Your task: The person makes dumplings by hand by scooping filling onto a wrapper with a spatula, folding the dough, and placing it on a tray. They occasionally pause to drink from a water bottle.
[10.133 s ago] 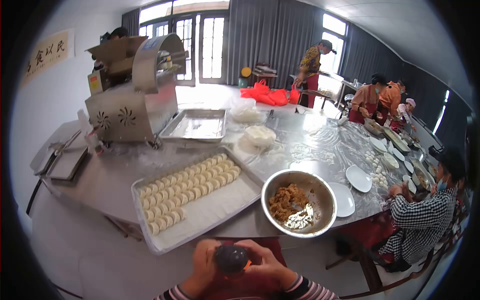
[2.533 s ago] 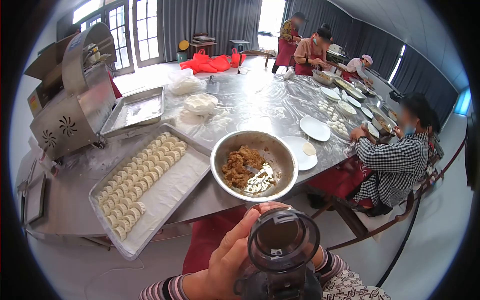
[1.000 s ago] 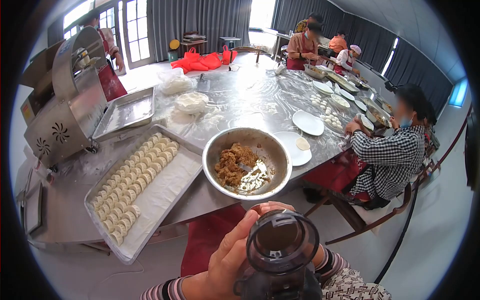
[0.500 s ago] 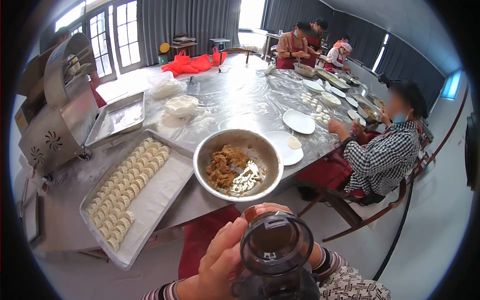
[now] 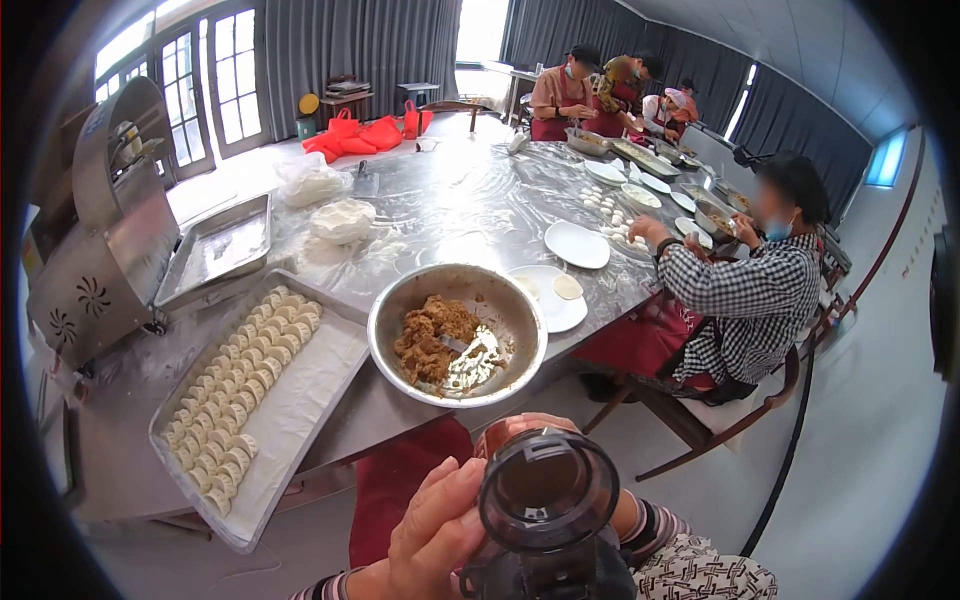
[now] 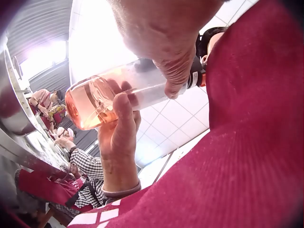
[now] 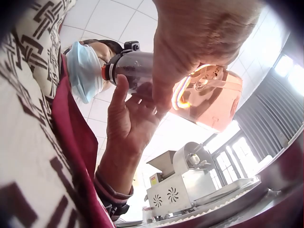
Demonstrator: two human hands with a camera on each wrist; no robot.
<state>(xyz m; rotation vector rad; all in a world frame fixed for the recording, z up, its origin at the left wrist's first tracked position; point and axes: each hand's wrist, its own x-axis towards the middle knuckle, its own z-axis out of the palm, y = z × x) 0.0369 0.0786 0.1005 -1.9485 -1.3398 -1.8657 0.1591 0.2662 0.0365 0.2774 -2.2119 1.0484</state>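
Note:
Both hands hold a drinking bottle point(image 5: 550, 490) raised close to the head camera, its dark rimmed mouth end toward the camera. My left hand point(image 5: 435, 520) grips its side; in the left wrist view it wraps the grey upper part. My right hand point(image 6: 118, 128) grips the bottle around its clear pinkish-orange lower part, thumb along the side. In the right wrist view the bottle point(image 7: 216, 97) lies tilted, its neck right at the blue face mask point(image 7: 83, 71). Beyond the hands, a steel bowl point(image 5: 535, 345) holds brown filling point(image 5: 430, 335) and a partly hidden utensil.
A paper-lined tray point(image 5: 300, 430) bears rows of dumplings point(image 5: 235, 395) at the table's edge. A white plate point(image 5: 570, 318) carries two dough rounds point(image 5: 568, 287). Behind stand an empty metal tray point(image 5: 215, 245) and a steel machine point(image 5: 105, 270). A person in checks point(image 5: 750, 285) sits at right.
Earlier the bottle was low between the hands; it has since been raised and tilted to the head. The head view has turned right. Two dough rounds now lie on the plate, where one lay before.

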